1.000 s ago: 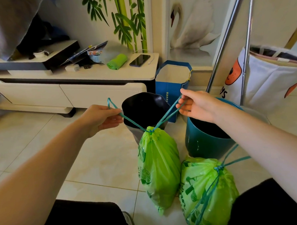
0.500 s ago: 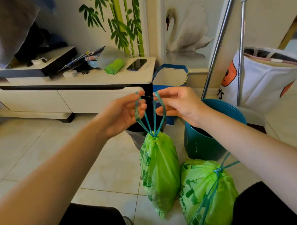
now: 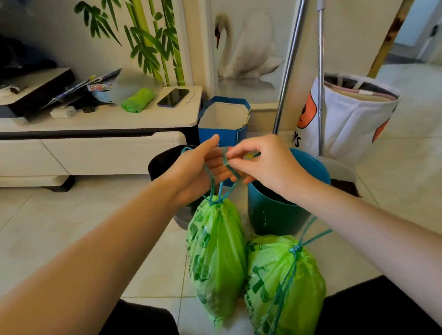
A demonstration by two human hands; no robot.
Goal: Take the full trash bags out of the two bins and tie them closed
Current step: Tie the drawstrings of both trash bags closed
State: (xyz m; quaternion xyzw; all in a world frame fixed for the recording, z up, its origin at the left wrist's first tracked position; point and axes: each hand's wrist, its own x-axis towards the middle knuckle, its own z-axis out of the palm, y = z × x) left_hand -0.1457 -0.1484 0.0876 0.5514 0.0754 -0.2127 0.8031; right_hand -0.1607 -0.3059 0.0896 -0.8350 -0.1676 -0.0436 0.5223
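Not much to read here: the white fabric basket (image 3: 350, 126) at the right shows only the dark letters "YS" low on its side, the tail end of a word cut off by the mop pole (image 3: 290, 60). The green trash bags (image 3: 219, 258) carry dark green printed marks, but they are too crumpled to make out, and the print on the papers on the TV cabinet (image 3: 94, 122) is too small to tell.

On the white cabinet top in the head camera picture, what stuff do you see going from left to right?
White charger block → green rolled cloth → dark phone → white cable end, all on the cabinet top.
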